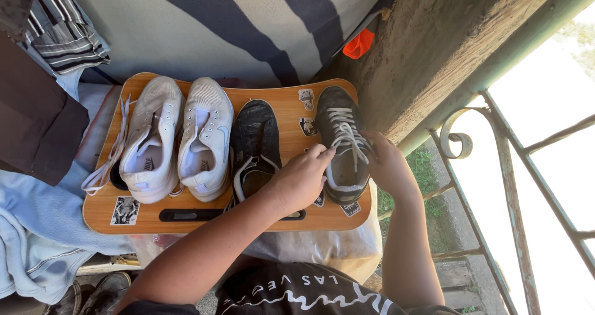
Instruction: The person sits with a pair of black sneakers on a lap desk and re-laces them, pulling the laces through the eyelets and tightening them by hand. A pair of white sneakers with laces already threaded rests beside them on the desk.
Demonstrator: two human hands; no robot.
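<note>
Two white sneakers [176, 141] and two black sneakers lie side by side on a wooden lap tray [204, 219]. The left black sneaker [255, 135] has loose laces. My left hand [302, 177] rests against the inner side of the right black sneaker [339, 126], fingertips touching near its white laces. On that shoe's outer side, my right hand [387, 163] grips it. Both hands hold this shoe on the tray.
A blue-and-white striped fabric [248, 24] hangs behind the tray. Clothes hang at the left, with a light blue cloth [37, 228] below them. A concrete ledge [446, 48] and a metal railing [496, 141] stand at the right. A plastic bag lies under the tray.
</note>
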